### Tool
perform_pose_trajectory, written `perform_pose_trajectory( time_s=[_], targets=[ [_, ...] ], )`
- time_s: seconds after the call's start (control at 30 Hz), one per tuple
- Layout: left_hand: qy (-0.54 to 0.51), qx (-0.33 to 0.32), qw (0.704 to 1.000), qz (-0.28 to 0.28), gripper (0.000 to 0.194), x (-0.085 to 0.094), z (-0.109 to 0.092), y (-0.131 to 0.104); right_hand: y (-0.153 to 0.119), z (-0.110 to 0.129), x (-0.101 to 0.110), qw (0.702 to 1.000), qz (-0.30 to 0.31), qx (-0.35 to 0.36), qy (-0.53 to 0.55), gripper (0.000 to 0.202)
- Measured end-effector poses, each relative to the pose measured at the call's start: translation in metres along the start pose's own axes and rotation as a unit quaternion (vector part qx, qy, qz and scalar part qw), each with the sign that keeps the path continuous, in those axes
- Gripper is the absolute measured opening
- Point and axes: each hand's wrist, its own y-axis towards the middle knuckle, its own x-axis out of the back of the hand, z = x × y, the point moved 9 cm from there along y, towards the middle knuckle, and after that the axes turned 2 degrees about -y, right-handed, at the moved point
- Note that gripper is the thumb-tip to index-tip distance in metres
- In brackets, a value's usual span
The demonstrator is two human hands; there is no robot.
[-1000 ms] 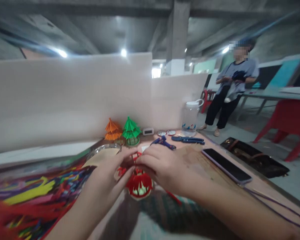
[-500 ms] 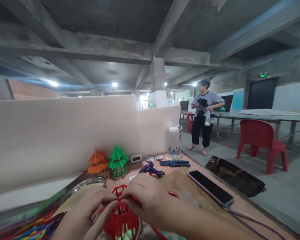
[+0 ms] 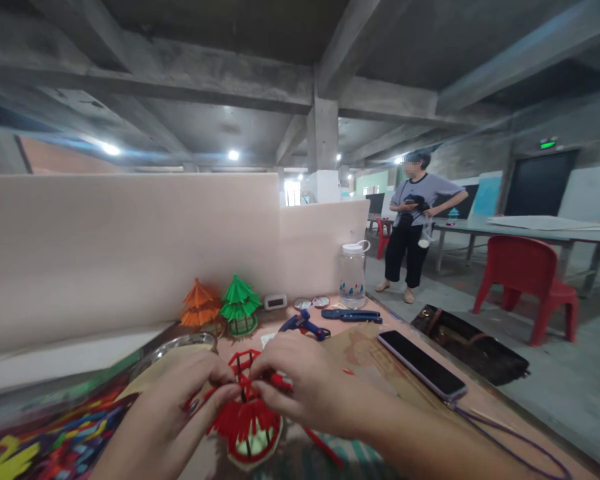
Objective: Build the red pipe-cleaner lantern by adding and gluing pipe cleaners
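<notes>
A red pagoda-like model [image 3: 247,420] with a fringed roof, dark posts and an octagonal top frame stands at the near middle of the table. My left hand [image 3: 180,393] pinches its upper part from the left. From the right, my right hand [image 3: 293,377] pinches the same red upper part, fingertips close to those of my left hand. Behind stand a finished-looking orange model [image 3: 199,303] and a green model [image 3: 239,303]. A blue glue gun [image 3: 305,324] lies just beyond my right hand.
Colourful pieces [image 3: 65,443] lie at the near left, by a metal bowl [image 3: 180,343]. Blue pliers [image 3: 353,315], a bottle [image 3: 353,277] and a phone [image 3: 421,365] are to the right. A person [image 3: 414,220] stands beyond the table, near a red chair [image 3: 525,280].
The view has tilted slightly downward and shifted left. Both hands still pinch the red model, which leans differently and shows more of its base. The person's arms have moved a little.
</notes>
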Motion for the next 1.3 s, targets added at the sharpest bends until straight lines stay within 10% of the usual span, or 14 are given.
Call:
perform_pose_trajectory(
  time_s=[0.4, 1.03, 1.3],
  targets=[
    [0.059, 0.064, 0.99, -0.11, 0.012, 0.029, 0.001, 0.001, 0.002, -0.052, -0.001, 0.988, 0.051, -0.138, 0.056, 0.009],
    [-0.011, 0.051, 0.997, -0.054, 0.018, -0.004, 0.008, 0.008, 0.0, -0.033, -0.014, 0.997, 0.009, -0.072, 0.03, 0.009],
    [0.024, 0.043, 0.996, 0.073, 0.038, -0.013, 0.031, 0.005, -0.001, -0.026, -0.018, 0.999, 0.022, -0.033, -0.035, 0.008]
  ],
)
